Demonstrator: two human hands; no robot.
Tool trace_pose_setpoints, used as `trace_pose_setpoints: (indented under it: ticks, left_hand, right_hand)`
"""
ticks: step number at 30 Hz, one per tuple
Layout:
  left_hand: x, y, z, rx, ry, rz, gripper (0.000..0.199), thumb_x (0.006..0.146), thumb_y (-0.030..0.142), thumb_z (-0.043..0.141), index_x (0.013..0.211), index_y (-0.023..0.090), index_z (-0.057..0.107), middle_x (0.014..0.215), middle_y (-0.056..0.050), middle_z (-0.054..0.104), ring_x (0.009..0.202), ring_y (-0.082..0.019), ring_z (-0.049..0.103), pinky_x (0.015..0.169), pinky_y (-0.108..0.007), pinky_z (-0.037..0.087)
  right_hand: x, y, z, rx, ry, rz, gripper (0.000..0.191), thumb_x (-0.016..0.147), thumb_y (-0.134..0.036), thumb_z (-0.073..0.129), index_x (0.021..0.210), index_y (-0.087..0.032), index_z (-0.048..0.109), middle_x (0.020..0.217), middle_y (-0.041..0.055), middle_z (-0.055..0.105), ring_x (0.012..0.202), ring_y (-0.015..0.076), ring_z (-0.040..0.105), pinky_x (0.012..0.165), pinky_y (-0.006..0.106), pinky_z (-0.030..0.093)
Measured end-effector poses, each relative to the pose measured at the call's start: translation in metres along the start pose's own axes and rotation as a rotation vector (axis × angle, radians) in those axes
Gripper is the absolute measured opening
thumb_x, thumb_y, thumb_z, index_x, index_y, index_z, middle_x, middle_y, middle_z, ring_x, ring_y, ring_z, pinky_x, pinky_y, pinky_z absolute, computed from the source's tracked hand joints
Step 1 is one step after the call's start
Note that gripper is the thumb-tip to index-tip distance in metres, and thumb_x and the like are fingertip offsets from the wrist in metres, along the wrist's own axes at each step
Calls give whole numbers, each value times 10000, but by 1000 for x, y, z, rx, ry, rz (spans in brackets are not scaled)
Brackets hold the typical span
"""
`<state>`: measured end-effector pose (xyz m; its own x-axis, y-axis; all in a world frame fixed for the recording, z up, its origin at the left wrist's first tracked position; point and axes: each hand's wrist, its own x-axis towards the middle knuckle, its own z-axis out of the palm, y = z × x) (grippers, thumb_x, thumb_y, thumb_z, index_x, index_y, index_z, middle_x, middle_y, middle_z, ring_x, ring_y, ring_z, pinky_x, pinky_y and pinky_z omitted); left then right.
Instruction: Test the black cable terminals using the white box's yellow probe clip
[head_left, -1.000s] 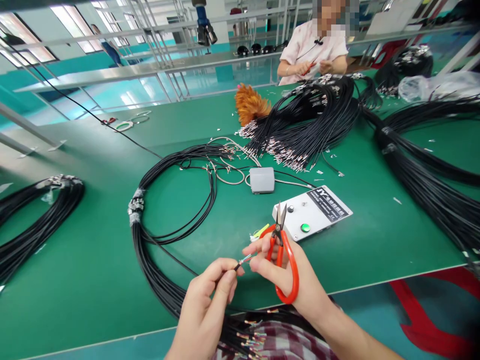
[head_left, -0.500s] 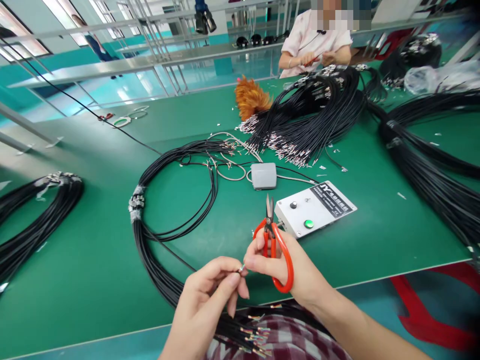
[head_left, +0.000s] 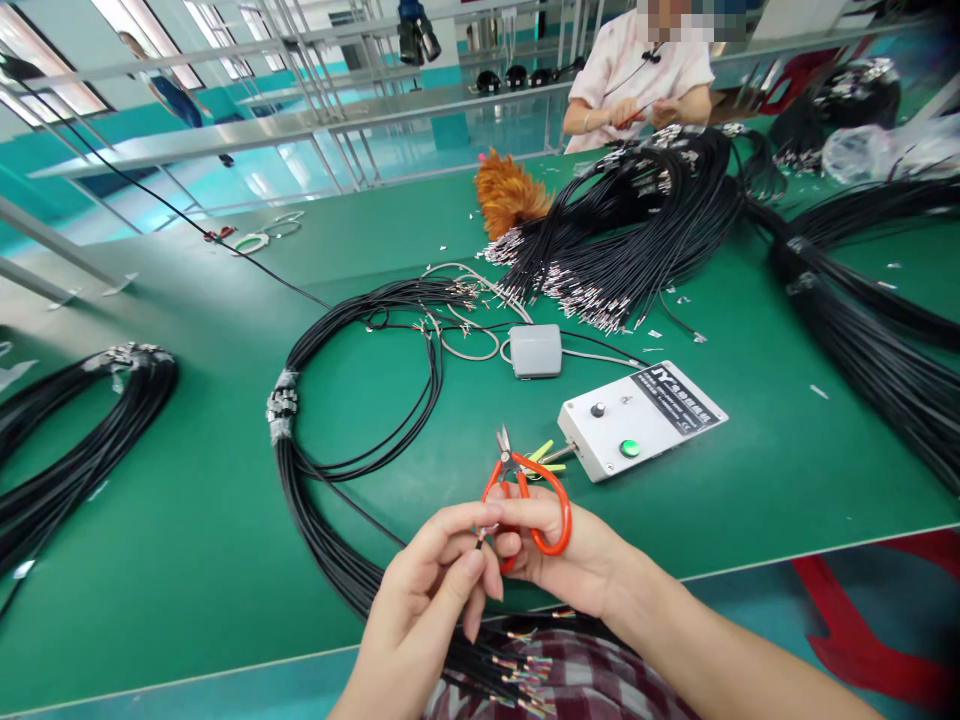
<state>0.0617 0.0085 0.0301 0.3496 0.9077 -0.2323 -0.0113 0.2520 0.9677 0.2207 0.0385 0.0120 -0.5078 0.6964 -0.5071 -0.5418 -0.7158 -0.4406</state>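
Near the table's front edge, my left hand (head_left: 442,575) pinches the end of a black cable (head_left: 480,541) between thumb and fingers. My right hand (head_left: 555,545) is closed around the red handles of a pair of scissors (head_left: 562,505), whose blades point up and away. Its fingertips meet those of my left hand at the cable end. A looped bundle of black cables (head_left: 300,500) runs from the table towards my lap, where several cable ends (head_left: 525,670) show coloured wires.
A white control box (head_left: 645,415) with a green button lies to the right, yellow-green clips beside it. Behind are a grey block (head_left: 535,352), a heap of cables (head_left: 637,230) and an orange duster (head_left: 510,195). Another person (head_left: 637,80) works across the table. More bundles lie at both sides.
The scissors have tilted and moved slightly left and down with my right hand, uncovering the yellow-green clips. My right fingers have shifted at the cable end. The view has moved slightly.
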Motion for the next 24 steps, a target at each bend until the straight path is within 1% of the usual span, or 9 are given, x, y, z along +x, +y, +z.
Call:
trace_pose_setpoints:
  ticks: [2, 4, 6, 8, 10, 14, 17, 21, 24]
  left_hand:
    - [0, 0, 0, -20, 27, -15, 291, 942, 374, 573, 1157, 180, 593, 696, 0, 632, 493, -78, 502, 502, -194, 404]
    - [-1, 1, 1, -37, 45, -35, 297, 933, 388, 583, 1143, 178, 576, 689, 0, 637, 482, -77, 500, 495, -193, 393]
    - [-1, 1, 2, -49, 64, -43, 296, 931, 389, 586, 1140, 182, 558, 685, 5, 641, 475, -73, 498, 501, -191, 386]
    - [-1, 0, 3, -60, 83, -36, 294, 936, 387, 580, 1149, 188, 543, 688, 11, 641, 472, -66, 490, 505, -187, 377]
    - [0, -1, 4, -64, 88, -17, 294, 941, 389, 572, 1158, 194, 537, 691, 16, 637, 468, -60, 473, 499, -182, 367]
    - [4, -4, 9, -26, 77, 10, 306, 943, 400, 563, 1173, 202, 527, 683, 22, 621, 478, -69, 458, 476, -175, 363]
    - [4, -4, 12, 25, 82, 0, 328, 939, 420, 559, 1182, 203, 522, 683, 22, 616, 497, -84, 448, 460, -175, 363]
    - [3, -4, 14, 92, 86, 30, 292, 944, 393, 551, 1170, 208, 532, 727, 4, 646, 589, -119, 527, 474, -179, 391]
    - [2, -5, 14, 125, 93, 62, 243, 952, 342, 541, 1159, 215, 545, 733, 0, 670, 664, -146, 602, 510, -189, 429]
  right_hand:
    - [-4, -2, 0, -132, 16, -128, 418, 622, -474, 836, 729, -165, 577, 629, -48, 583, 520, 53, 507, 552, 185, 413]
    - [-13, -4, -3, -384, 92, -349, 379, 751, -521, 733, 750, -177, 574, 666, -37, 582, 566, 76, 521, 587, 209, 420]
    - [-26, -7, -9, -699, 201, -535, 327, 803, -486, 699, 749, -190, 570, 671, -40, 558, 588, 90, 492, 590, 223, 403]
    - [-39, -8, -15, -993, 294, -642, 276, 764, -404, 757, 727, -201, 575, 656, -43, 539, 591, 103, 454, 571, 233, 382]
    - [-47, -7, -17, -1164, 348, -753, 211, 752, -309, 773, 724, -210, 589, 685, -30, 578, 607, 117, 468, 577, 243, 394]
    - [-48, 2, -9, -1075, 344, -914, 102, 820, -213, 687, 774, -231, 598, 829, -10, 686, 676, 126, 586, 630, 237, 467]
    - [-40, 8, -1, -1005, 314, -952, 132, 805, -156, 686, 782, -244, 589, 808, -39, 689, 689, 120, 614, 671, 235, 484]
    - [-33, 12, -1, -1012, 263, -930, 190, 778, -89, 660, 780, -246, 553, 858, -35, 678, 743, 138, 610, 712, 268, 476]
    - [-32, 14, -3, -1007, 281, -837, 166, 812, -123, 640, 765, -243, 536, 859, -18, 664, 737, 149, 595, 708, 286, 470]
